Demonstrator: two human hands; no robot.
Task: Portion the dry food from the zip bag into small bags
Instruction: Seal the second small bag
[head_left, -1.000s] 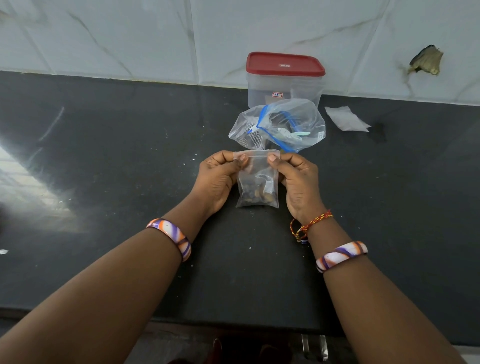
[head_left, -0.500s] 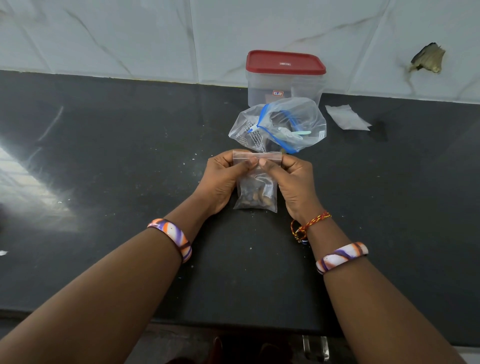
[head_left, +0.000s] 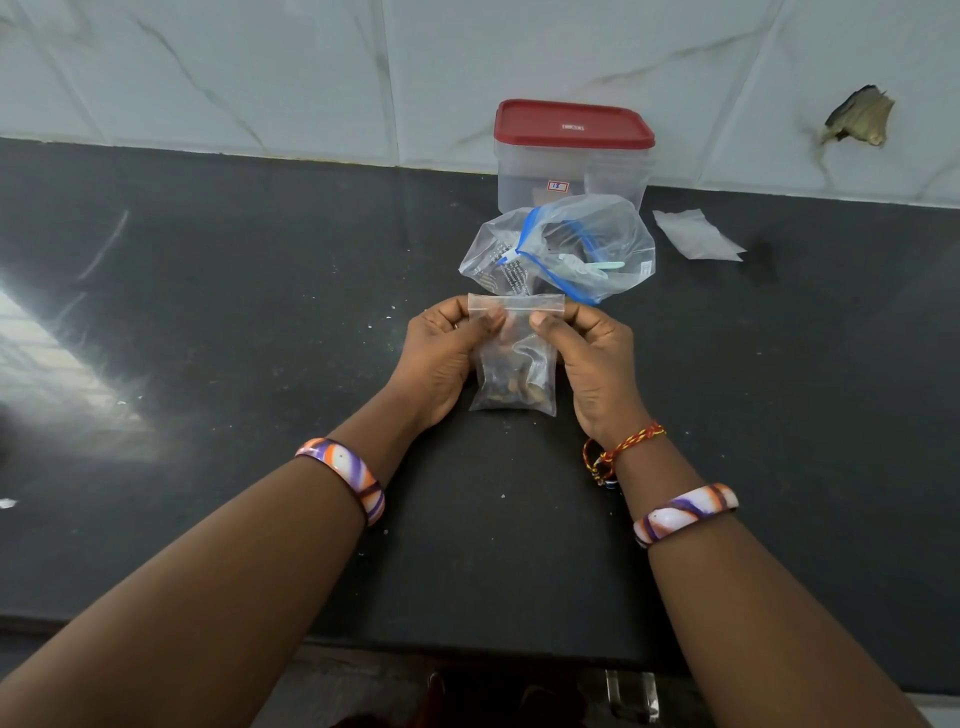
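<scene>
From where I sit I count two hands, one small bag in them, one big zip bag, one box and one scrap of plastic. Starting at the left, the dark counter (head_left: 208, 322) carries only glare and a few pale specks. My left hand (head_left: 441, 358) comes next, one striped bangle (head_left: 348, 475) on its forearm; its fingers are curled and the thumb pinches the upper left part of the small bag (head_left: 517, 353) just under its top strip. The small bag hangs upright between both hands, its lower edge at the counter, with a little brown dry food (head_left: 519, 392) settled in its bottom. Just behind it lies the zip bag (head_left: 566, 249), crumpled, blue zip line showing, something pale green inside. Behind that, against the wall, stands one clear box with a red lid (head_left: 571, 122). My right hand (head_left: 597, 358) pinches the bag's upper right part the same way, fingers curled; that arm wears one thread band (head_left: 631, 441) and one striped bangle. Farthest right lies one flat plastic scrap (head_left: 696, 234).
</scene>
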